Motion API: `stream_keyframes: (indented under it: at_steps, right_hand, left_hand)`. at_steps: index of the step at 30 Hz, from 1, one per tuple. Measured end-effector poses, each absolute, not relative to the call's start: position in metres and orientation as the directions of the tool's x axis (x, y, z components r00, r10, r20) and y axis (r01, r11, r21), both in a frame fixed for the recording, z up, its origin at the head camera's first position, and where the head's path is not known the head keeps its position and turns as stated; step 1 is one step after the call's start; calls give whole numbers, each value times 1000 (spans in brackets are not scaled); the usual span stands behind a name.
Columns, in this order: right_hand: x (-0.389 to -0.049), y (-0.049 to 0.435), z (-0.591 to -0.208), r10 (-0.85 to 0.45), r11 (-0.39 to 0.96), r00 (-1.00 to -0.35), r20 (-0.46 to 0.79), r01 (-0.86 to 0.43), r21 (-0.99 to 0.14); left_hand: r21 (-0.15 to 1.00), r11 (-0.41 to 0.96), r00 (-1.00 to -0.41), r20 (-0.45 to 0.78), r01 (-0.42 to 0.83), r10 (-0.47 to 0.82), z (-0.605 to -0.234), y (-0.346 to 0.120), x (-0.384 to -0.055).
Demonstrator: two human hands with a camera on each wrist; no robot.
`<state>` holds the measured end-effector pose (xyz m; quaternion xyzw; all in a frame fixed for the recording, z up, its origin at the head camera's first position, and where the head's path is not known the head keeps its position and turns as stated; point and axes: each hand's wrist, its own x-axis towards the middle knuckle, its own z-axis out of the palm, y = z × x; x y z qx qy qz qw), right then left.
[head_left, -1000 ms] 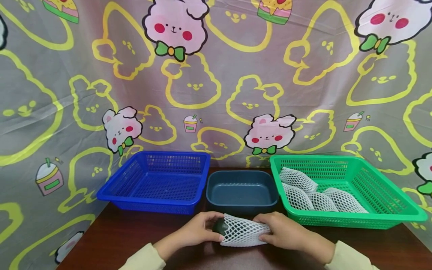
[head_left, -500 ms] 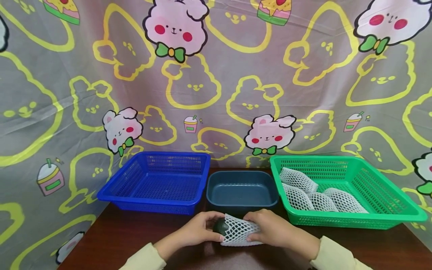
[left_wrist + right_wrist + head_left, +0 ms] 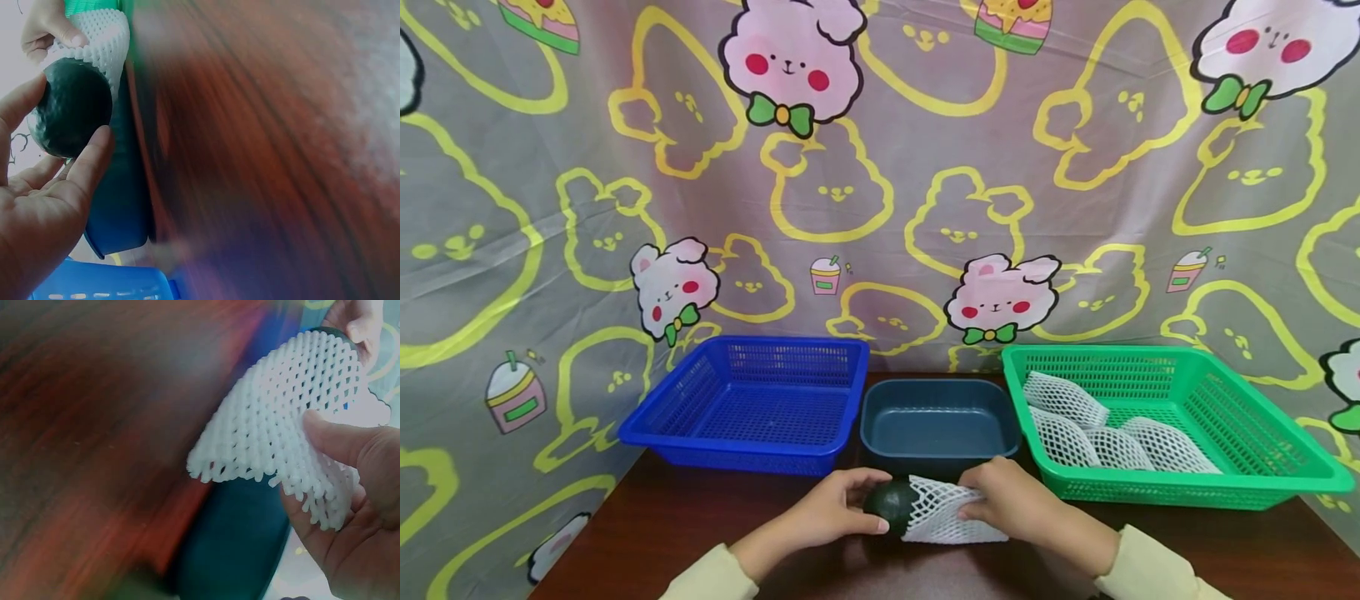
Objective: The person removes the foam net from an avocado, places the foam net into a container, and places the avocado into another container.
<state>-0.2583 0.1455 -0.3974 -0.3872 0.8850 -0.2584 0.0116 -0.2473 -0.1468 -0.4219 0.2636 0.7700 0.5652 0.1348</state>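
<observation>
A dark green, bumpy avocado (image 3: 889, 507) is held over the table's near middle, partly inside a white foam net sleeve (image 3: 934, 518). My left hand (image 3: 829, 515) grips the avocado's bare left end between thumb and fingers, as the left wrist view also shows on the avocado (image 3: 76, 107). On the other side, my right hand (image 3: 1022, 510) pinches the sleeve's right part. In the right wrist view the sleeve (image 3: 275, 406) hangs flattened and loose near the right thumb, its open edge facing the camera. The avocado's right end is hidden by the net.
Behind the hands stands a dark blue-grey basin (image 3: 940, 458). A blue basket (image 3: 741, 454) stands to its left, and a green basket (image 3: 1157, 487) with several white foam nets (image 3: 1116, 450) to its right. A patterned cloth (image 3: 880, 208) hangs behind the brown table (image 3: 647, 533).
The right hand first shifted left along the net, then pulled back right with it. More of the avocado's left end now shows. The left hand has barely moved.
</observation>
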Motion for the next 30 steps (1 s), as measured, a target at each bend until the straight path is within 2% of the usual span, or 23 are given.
stream_keyframes:
  at_steps: [6,15,22,30]
  right_hand:
    - [-255,147,-383,-629,643,-764,146,-617,-453]
    - [-253,148,-367,-488,758,-854,181,-518,-397]
    - [-259,147,-357,-322,783,-922,215,-387,-486]
    - [-275,135,-360,-189,697,-940,285,-333,-635]
  left_hand:
    - [940,226,-832,95,256,546,-423,-155,-247]
    - [941,236,-842,85,244,533,-420,-166,-244]
    - [935,248,-846,91,254,525,-419,-176,-244]
    - [936,240,-843,95,256,529,-419,-177,-242]
